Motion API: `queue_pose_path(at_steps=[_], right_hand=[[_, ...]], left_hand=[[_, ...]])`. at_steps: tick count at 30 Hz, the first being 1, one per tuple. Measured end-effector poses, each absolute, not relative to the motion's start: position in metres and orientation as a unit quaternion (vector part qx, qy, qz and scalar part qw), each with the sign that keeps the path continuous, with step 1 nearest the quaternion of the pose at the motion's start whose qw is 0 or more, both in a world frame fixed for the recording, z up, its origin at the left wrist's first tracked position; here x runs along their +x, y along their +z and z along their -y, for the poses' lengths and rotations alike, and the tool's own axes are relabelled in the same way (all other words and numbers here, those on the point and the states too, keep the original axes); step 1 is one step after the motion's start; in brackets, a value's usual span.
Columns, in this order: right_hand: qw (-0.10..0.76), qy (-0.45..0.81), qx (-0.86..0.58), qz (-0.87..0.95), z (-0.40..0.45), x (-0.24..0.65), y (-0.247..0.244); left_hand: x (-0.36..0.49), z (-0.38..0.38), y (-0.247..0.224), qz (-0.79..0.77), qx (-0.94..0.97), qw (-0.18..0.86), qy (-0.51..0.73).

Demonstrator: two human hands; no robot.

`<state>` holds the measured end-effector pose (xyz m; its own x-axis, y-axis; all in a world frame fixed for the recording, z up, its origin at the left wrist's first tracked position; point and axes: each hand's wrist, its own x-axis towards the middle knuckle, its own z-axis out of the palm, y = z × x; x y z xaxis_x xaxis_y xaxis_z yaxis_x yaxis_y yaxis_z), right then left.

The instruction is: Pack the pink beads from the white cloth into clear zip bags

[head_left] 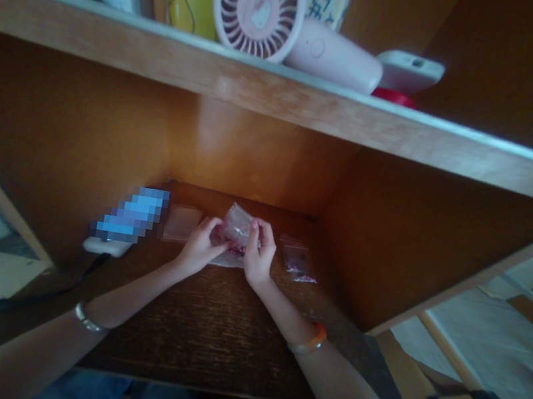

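Note:
Both my hands grip a small clear plastic bag (239,219) above the dark wooden desk. My left hand (203,242) pinches its left side, and my right hand (259,252) closes on its right side with the thumb up. Small dark red and pink beads (237,249) show low between the hands; whether they are inside this bag or under it I cannot tell. More clear plastic lies flat beneath my fingers. To the right rests a zip bag (298,258) with similar beads along its bottom. Left of my left hand lies a flat clear packet (181,224).
A phone (130,215) with a blurred screen leans at the left, a black cable (54,294) running from its white base. Overhead, a shelf edge (281,104) crosses the view, carrying a pink handheld fan (259,9) and a white device (408,72). Wooden side panels enclose the desk.

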<state>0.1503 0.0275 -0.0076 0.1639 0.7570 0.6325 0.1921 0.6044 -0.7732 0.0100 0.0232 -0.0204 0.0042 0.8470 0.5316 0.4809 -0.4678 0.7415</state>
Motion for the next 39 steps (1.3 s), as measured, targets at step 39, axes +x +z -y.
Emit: queue_pose_path(at_steps=[39], right_hand=[[0.581, 0.215, -0.440, 0.650, -0.043, 0.150, -0.022]], left_hand=[[0.007, -0.020, -0.006, -0.477, 0.595, 0.257, 0.594]])
